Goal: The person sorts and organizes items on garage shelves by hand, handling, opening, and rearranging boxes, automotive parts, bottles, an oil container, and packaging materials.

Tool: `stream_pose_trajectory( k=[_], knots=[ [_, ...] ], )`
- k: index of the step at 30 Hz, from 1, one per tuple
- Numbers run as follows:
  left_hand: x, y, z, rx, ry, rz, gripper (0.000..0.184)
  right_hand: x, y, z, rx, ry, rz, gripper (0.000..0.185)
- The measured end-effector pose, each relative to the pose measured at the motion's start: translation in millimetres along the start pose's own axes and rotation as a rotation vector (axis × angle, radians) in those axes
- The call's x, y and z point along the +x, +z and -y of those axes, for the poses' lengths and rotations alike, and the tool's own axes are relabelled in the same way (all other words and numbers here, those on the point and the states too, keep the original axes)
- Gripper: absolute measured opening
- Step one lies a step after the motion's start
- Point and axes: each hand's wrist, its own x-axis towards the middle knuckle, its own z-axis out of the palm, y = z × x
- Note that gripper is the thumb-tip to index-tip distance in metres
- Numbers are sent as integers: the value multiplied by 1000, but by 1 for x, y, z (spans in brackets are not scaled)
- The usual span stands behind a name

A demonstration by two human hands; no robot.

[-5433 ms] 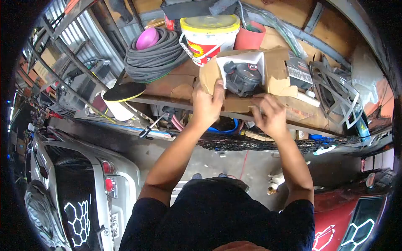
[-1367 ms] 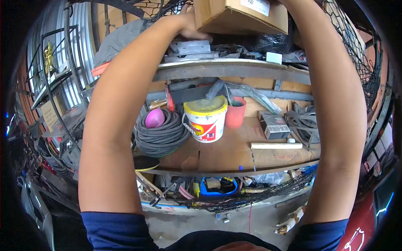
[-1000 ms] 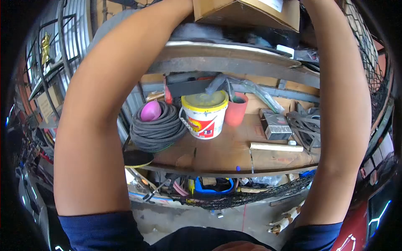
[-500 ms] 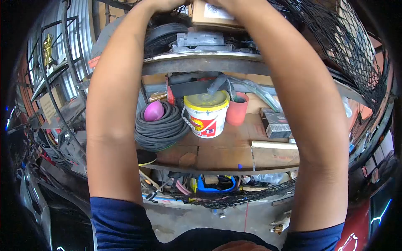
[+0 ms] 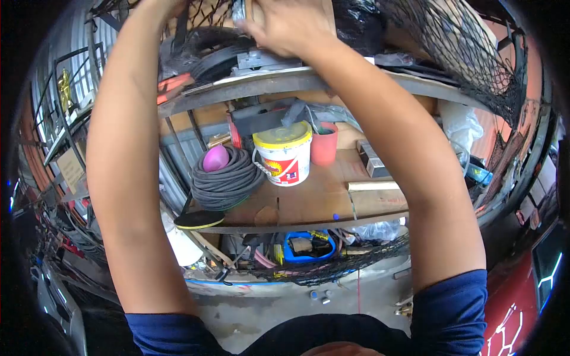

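My right hand point(image 5: 285, 26) is raised over the upper shelf point(image 5: 261, 86), in front of a cardboard box point(image 5: 328, 15) that shows only in part. Its thumb points left, beside a thin brown edge and some clear plastic; its other fingers run out at the top of the view. At the upper left, my left hand point(image 5: 169, 6) is mostly cut off by the frame edge, close to black netting point(image 5: 205, 13). What its fingers do is hidden. Below the right hand lies a grey plastic part point(image 5: 267, 59).
On the middle shelf point(image 5: 309, 207) stand a coiled hose point(image 5: 225, 184) with a pink bowl point(image 5: 216, 158), a yellow-lidded bucket point(image 5: 284, 155), a red container point(image 5: 324, 145) and a dark box point(image 5: 373, 159). Black netting point(image 5: 457, 47) hangs at the right. A red car point(image 5: 510, 296) is lower right.
The box went from between my raised arms up onto the upper shelf area, now mostly behind my right hand. My right hand has shifted left across it, and my left hand up and left.
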Motion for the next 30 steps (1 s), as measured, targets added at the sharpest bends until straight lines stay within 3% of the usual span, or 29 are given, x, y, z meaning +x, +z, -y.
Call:
stream_pose_trajectory(
  k=[1, 3, 4, 5, 7, 8, 12, 13, 15, 16, 17, 20, 24, 25, 27, 29, 30],
  knots=[
    [-8, -1, 11, -117, 101, 45, 29, -7, -40, 9, -24, 56, 224, 82],
    [-4, -7, 27, -154, 47, 13, 27, -10, -67, 10, 82, 74, 311, 87],
    [-10, -11, 28, -88, 241, -82, 27, -5, -48, 4, 10, 45, 190, 89],
    [-11, -15, 21, -249, -22, -76, 26, -1, -37, 4, -59, 24, 71, 91],
    [-16, -21, 8, -278, 119, -111, 27, 6, -24, 0, -113, 14, 153, 90],
    [-9, -25, 14, -359, 209, -8, 29, 14, -15, -1, -112, 31, 195, 89],
    [-35, -24, 9, -286, 74, 75, 32, 11, -26, 20, 4, 87, 412, 87],
    [-64, -27, -15, -79, 126, 107, 29, 3, -28, 24, 26, 71, 511, 88],
    [-65, -28, 18, 44, 102, 125, 42, -43, -29, 24, 154, 34, 199, 73],
    [-57, -30, 50, 92, 34, 153, 53, -45, -28, 21, 204, 103, 274, 74],
    [-70, -30, 39, 242, 52, 151, 53, -48, -29, 18, 257, 173, 350, 75],
    [-105, -16, 41, 222, 168, 55, 49, -104, -51, 17, 150, -17, 139, 77],
    [-168, -6, 31, 107, 165, 184, 70, -169, -91, 20, 238, -153, 47, 64],
    [-189, 0, 27, 18, 132, 194, 76, -192, -98, 21, 297, -159, 97, 61],
    [-230, 13, 20, 163, 233, 238, 82, -248, -105, 24, 411, -150, 198, 56],
    [-271, 22, 31, 287, 398, 398, 83, -313, -102, 19, 625, -155, 426, 47],
    [-292, 26, 33, 329, 372, 550, 80, -341, -100, 11, 608, -119, 540, 44]
  ],
)
